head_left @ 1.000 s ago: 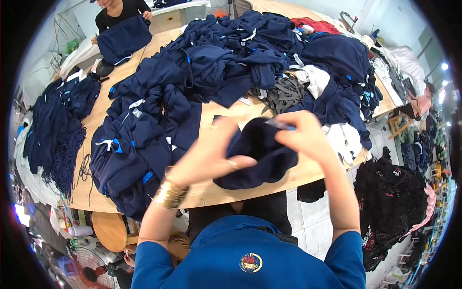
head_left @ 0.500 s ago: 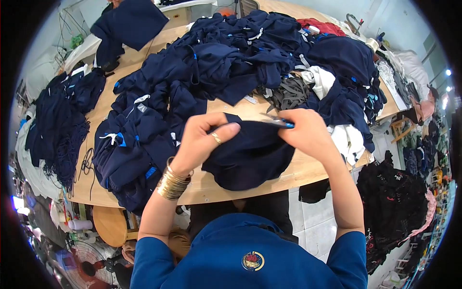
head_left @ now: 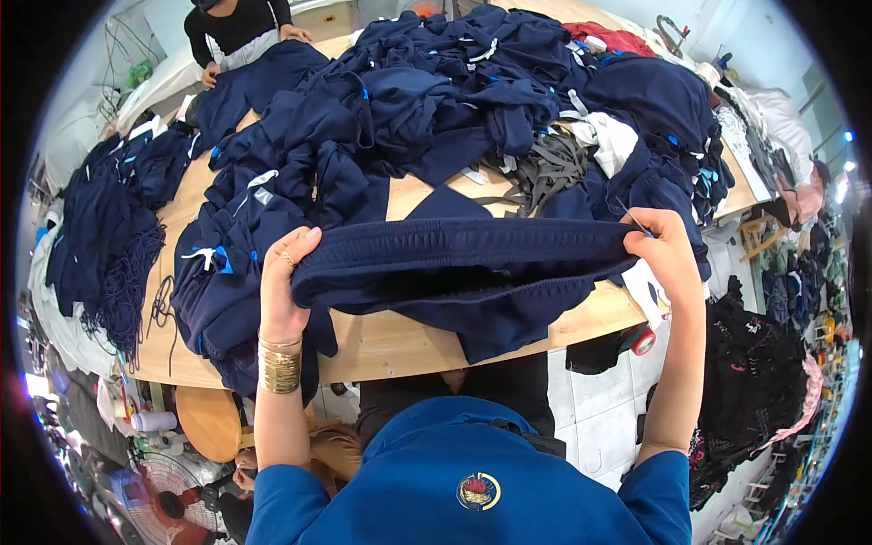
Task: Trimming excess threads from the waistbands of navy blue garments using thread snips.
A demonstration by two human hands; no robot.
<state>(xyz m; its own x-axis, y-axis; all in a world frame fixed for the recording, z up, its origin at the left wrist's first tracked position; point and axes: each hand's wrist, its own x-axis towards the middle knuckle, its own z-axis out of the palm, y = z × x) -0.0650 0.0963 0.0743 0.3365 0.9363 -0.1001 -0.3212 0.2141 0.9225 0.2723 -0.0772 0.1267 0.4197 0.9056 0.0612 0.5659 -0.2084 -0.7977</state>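
Between my hands a navy garment (head_left: 454, 238) is stretched wide by its elastic, gathered waistband, the opening facing me. My left hand (head_left: 289, 272), with a ring and gold bangles at the wrist, grips the band's left end, thumb up. At the other end my right hand (head_left: 668, 250) is closed round the band. A thin metal blade with a bit of blue, seemingly small snips (head_left: 636, 221), sticks out of that same hand. The garment's lower part hangs over the table's near edge.
Navy garments (head_left: 436, 100) are heaped across the wooden table (head_left: 363, 350). Grey strips (head_left: 549, 173) and white cloth (head_left: 610, 145) lie at the right. Another person (head_left: 241, 32) handles navy cloth at the far left. A fan (head_left: 168, 500) stands at lower left.
My hands have moved apart, and the bunched garment is now pulled open along its waistband. At the far left, the other person has lowered the raised navy piece onto the table.
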